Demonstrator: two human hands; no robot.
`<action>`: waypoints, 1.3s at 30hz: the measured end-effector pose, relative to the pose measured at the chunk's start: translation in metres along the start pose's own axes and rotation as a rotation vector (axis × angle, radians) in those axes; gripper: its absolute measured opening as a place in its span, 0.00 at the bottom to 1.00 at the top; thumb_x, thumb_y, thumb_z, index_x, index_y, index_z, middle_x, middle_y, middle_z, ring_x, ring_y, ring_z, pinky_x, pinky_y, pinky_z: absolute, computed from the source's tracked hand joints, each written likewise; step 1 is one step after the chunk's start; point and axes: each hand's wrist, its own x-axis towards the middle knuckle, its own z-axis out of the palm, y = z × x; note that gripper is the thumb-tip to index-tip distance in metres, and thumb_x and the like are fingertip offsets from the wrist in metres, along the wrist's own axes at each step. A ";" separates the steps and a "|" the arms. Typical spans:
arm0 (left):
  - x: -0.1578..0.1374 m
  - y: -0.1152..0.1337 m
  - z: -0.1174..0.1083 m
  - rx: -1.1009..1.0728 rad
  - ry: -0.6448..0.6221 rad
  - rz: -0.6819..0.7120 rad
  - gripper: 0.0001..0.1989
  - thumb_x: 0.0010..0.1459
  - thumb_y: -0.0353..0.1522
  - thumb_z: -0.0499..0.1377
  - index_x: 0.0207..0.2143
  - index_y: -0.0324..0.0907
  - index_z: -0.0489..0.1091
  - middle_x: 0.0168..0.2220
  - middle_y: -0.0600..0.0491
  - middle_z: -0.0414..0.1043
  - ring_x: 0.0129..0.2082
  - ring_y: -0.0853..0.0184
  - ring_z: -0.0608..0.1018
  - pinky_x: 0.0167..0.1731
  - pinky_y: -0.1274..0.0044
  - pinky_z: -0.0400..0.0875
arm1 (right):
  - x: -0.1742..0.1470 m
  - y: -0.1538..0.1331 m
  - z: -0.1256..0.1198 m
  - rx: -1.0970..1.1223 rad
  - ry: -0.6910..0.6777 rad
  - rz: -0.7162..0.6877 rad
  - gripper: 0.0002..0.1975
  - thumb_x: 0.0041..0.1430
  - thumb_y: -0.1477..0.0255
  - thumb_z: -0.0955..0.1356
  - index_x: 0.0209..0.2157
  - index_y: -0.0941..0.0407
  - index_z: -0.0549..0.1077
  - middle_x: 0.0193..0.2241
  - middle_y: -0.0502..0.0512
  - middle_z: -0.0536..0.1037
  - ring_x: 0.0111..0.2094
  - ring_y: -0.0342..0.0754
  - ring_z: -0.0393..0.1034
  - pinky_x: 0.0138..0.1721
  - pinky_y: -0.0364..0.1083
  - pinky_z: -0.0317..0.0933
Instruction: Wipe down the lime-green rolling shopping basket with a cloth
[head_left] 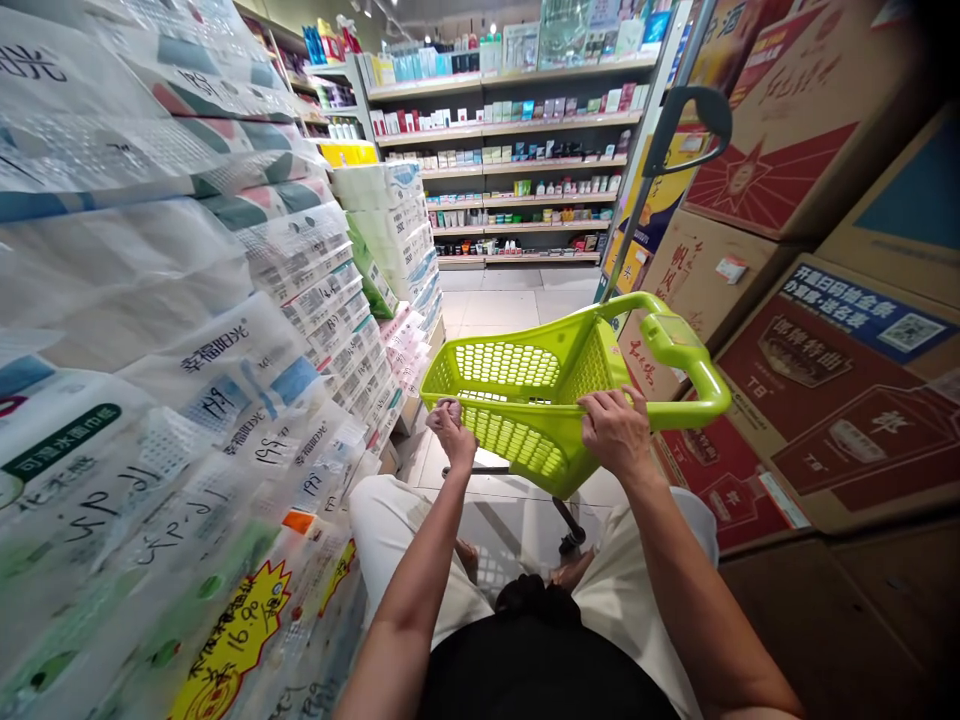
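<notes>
A lime-green plastic shopping cart (517, 425) stands sideways in front of my knees, its basket with perforated walls and its looped handle to the right. At the left end of the near rim, my left hand (456, 445) is closed on a small crumpled greyish-pink cloth (448, 408). The cloth sits against the rim; most of it is hidden by the fingers. My right hand (616, 432) has its fingers wrapped over the near rim beside the handle. No goods show inside the basket.
Plastic-wrapped tissue packs (285, 270) are stacked high on the left. Cardboard cartons (840, 390) line the right side, with a metal pole with a dark grip (686, 130) before them. Shelves of small boxed goods (517, 155) stand beyond the tiled floor (502, 300).
</notes>
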 end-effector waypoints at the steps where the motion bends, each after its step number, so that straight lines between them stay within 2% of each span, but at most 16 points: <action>1: -0.004 0.003 0.004 -0.026 -0.013 0.013 0.27 0.57 0.20 0.52 0.59 0.43 0.67 0.59 0.39 0.69 0.59 0.53 0.72 0.62 0.62 0.66 | 0.000 0.002 -0.002 -0.003 0.010 0.002 0.11 0.60 0.77 0.65 0.40 0.54 0.79 0.39 0.55 0.83 0.43 0.54 0.71 0.62 0.55 0.47; 4: -0.016 0.011 0.017 -0.083 -0.032 0.053 0.25 0.58 0.21 0.53 0.56 0.44 0.68 0.58 0.40 0.69 0.59 0.54 0.72 0.63 0.62 0.64 | -0.001 0.007 -0.007 -0.017 0.036 0.010 0.11 0.61 0.77 0.65 0.40 0.54 0.78 0.39 0.54 0.84 0.43 0.54 0.71 0.63 0.55 0.48; 7: -0.028 0.019 0.028 -0.114 0.005 0.009 0.24 0.58 0.21 0.53 0.56 0.44 0.67 0.56 0.40 0.69 0.58 0.54 0.72 0.63 0.61 0.64 | -0.002 0.014 -0.011 -0.018 0.047 0.025 0.10 0.61 0.76 0.65 0.40 0.54 0.78 0.40 0.54 0.84 0.43 0.54 0.71 0.63 0.55 0.48; 13: -0.057 0.041 0.048 -0.188 -0.016 0.099 0.21 0.60 0.22 0.53 0.53 0.44 0.70 0.55 0.41 0.66 0.57 0.55 0.71 0.63 0.61 0.64 | -0.005 0.026 -0.014 0.004 0.057 0.057 0.11 0.61 0.76 0.65 0.41 0.54 0.78 0.41 0.55 0.83 0.44 0.54 0.71 0.63 0.55 0.49; 20: -0.089 0.069 0.060 -0.228 -0.123 0.234 0.22 0.56 0.21 0.55 0.52 0.44 0.72 0.55 0.44 0.62 0.57 0.57 0.70 0.65 0.63 0.64 | -0.012 0.038 -0.020 0.031 0.087 0.076 0.12 0.60 0.78 0.65 0.42 0.53 0.78 0.41 0.54 0.84 0.45 0.53 0.72 0.64 0.55 0.49; 23: -0.101 0.083 0.063 -0.246 -0.250 0.354 0.24 0.56 0.21 0.55 0.53 0.45 0.73 0.55 0.44 0.64 0.59 0.57 0.70 0.67 0.65 0.63 | -0.013 0.041 -0.027 0.052 0.113 0.109 0.14 0.59 0.79 0.64 0.43 0.52 0.77 0.42 0.54 0.83 0.47 0.53 0.72 0.64 0.55 0.49; 28: -0.116 0.104 0.069 -0.208 -0.333 0.389 0.27 0.55 0.21 0.55 0.56 0.44 0.74 0.56 0.42 0.65 0.58 0.54 0.70 0.65 0.62 0.65 | -0.014 0.048 -0.036 0.092 0.136 0.172 0.16 0.58 0.79 0.64 0.45 0.52 0.77 0.45 0.55 0.83 0.49 0.56 0.71 0.64 0.56 0.48; 31: -0.120 0.104 0.075 -0.213 -0.393 0.501 0.31 0.53 0.19 0.54 0.57 0.47 0.74 0.56 0.43 0.67 0.59 0.54 0.70 0.66 0.60 0.64 | -0.015 0.055 -0.036 0.094 0.129 0.193 0.17 0.57 0.79 0.64 0.45 0.52 0.77 0.45 0.56 0.83 0.50 0.57 0.70 0.64 0.58 0.48; 33: -0.121 0.099 0.078 -0.204 -0.392 0.482 0.32 0.51 0.18 0.54 0.56 0.47 0.75 0.56 0.43 0.67 0.59 0.53 0.70 0.67 0.59 0.64 | -0.016 0.061 -0.034 0.070 0.106 0.178 0.17 0.57 0.78 0.64 0.46 0.52 0.77 0.45 0.56 0.82 0.51 0.57 0.69 0.64 0.58 0.48; 36: -0.120 0.092 0.079 -0.180 -0.313 0.373 0.31 0.50 0.17 0.54 0.55 0.44 0.75 0.56 0.42 0.66 0.59 0.53 0.70 0.66 0.61 0.65 | -0.015 0.069 -0.031 0.049 0.052 0.122 0.17 0.58 0.77 0.64 0.47 0.53 0.76 0.47 0.56 0.82 0.52 0.56 0.68 0.64 0.57 0.48; 39: -0.119 0.091 0.083 -0.204 -0.292 0.468 0.30 0.53 0.19 0.55 0.57 0.45 0.74 0.57 0.42 0.65 0.59 0.54 0.70 0.65 0.62 0.65 | -0.014 0.075 -0.029 0.063 0.020 0.075 0.17 0.57 0.77 0.63 0.45 0.53 0.77 0.47 0.54 0.82 0.50 0.55 0.68 0.62 0.54 0.51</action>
